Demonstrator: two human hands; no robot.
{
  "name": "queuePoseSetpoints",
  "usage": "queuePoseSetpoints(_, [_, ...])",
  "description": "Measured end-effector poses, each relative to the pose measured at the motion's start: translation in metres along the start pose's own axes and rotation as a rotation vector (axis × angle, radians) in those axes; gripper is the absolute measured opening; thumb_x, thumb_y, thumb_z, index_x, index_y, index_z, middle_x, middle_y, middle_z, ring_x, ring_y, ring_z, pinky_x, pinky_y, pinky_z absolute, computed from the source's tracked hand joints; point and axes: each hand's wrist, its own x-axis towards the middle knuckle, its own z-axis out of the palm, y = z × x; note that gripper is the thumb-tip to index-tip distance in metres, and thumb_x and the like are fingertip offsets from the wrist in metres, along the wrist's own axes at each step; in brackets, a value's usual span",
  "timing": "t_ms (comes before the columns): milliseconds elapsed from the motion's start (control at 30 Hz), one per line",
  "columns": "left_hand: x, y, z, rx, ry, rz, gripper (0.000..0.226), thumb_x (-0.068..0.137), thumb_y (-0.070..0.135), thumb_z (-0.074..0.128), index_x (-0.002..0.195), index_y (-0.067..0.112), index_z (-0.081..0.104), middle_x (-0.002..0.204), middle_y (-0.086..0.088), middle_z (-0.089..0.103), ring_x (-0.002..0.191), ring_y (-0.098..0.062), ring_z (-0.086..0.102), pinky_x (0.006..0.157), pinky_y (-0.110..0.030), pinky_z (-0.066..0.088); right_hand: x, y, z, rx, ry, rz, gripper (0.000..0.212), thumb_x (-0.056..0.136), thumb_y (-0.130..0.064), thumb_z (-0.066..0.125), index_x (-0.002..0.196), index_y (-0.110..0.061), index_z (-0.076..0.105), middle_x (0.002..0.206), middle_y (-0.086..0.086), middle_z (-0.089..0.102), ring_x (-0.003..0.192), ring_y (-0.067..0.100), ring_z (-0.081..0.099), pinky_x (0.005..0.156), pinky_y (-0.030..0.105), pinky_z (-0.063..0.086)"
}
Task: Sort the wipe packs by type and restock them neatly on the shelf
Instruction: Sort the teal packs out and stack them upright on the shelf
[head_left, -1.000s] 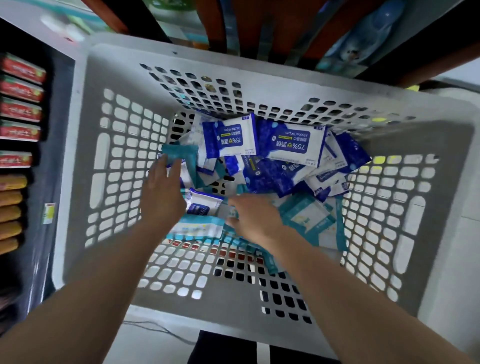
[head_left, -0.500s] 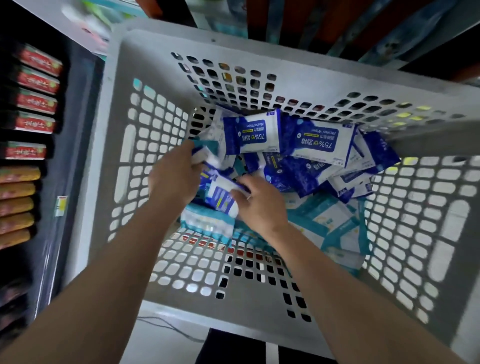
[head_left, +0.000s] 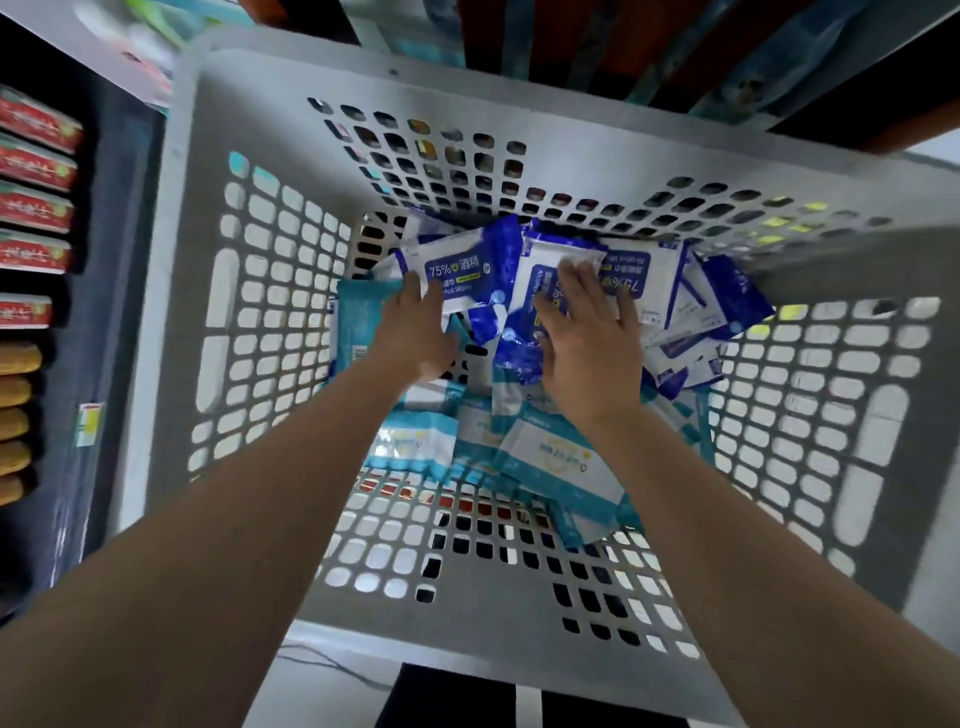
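Note:
A grey perforated basket fills the view, with both my arms reaching into it. Blue-and-white 75% alcohol wipe packs lie heaped at its far end. Teal-and-white wipe packs lie nearer me, and one more teal pack leans at the left. My left hand grips the lower edge of a blue alcohol wipe pack, its thumb on the pack's face. With spread, straight fingers, my right hand lies flat on another blue alcohol pack.
On the left a dark shelf carries rows of red boxes and orange packs, with a price tag on its edge. Beyond the basket's far rim more shelf goods show, blurred.
Both hands moved from the teal packs in the middle toward the far end. The right hand let go of a small pack and now lies flat on the blue heap.

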Motion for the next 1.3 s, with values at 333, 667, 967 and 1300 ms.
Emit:
queuePoseSetpoints(333, [-0.004, -0.041, -0.015, 0.167, 0.244, 0.032, 0.072, 0.088, 0.008, 0.062, 0.148, 0.004, 0.022, 0.146, -0.017, 0.034, 0.134, -0.033, 0.032, 0.107, -0.041, 0.033, 0.01, -0.059, -0.009, 0.458, -0.098, -0.115, 0.017, 0.09, -0.009, 0.058, 0.105, -0.004, 0.066, 0.09, 0.009, 0.065, 0.081, 0.027, 0.062, 0.067, 0.037, 0.053])
queuePoseSetpoints(667, [-0.001, -0.059, -0.006, 0.466, 0.225, -0.013, 0.062, 0.076, 0.035, 0.074, 0.123, 0.006, 0.046, 0.113, -0.014, 0.055, 0.1, -0.032, 0.058, 0.082, -0.041, 0.045, 0.043, -0.109, 0.031, 0.774, -0.365, 0.482, 0.043, 0.087, -0.011, 0.064, 0.126, -0.008, 0.046, 0.13, 0.013, 0.047, 0.112, 0.029, 0.053, 0.084, 0.032, 0.043])
queuePoseSetpoints(967, [-0.017, -0.065, 0.006, 0.213, 0.259, -0.029, 0.047, 0.084, 0.021, 0.071, 0.119, 0.004, 0.045, 0.141, -0.018, 0.037, 0.126, -0.033, 0.04, 0.094, -0.041, 0.043, 0.049, -0.116, 0.043, 0.724, -0.326, 0.629, 0.04, 0.084, -0.011, 0.063, 0.121, -0.01, 0.048, 0.121, 0.013, 0.056, 0.11, 0.031, 0.055, 0.081, 0.034, 0.046])
queuePoseSetpoints(1300, [-0.012, -0.069, 0.002, 0.258, 0.126, -0.023, 0.047, 0.077, 0.023, 0.071, 0.117, 0.006, 0.056, 0.14, -0.012, 0.033, 0.132, -0.028, 0.031, 0.094, -0.039, 0.044, 0.048, -0.128, 0.049, 0.91, -0.265, 0.749, 0.048, 0.08, -0.004, 0.062, 0.124, -0.009, 0.044, 0.119, 0.012, 0.06, 0.107, 0.032, 0.06, 0.091, 0.045, 0.05])
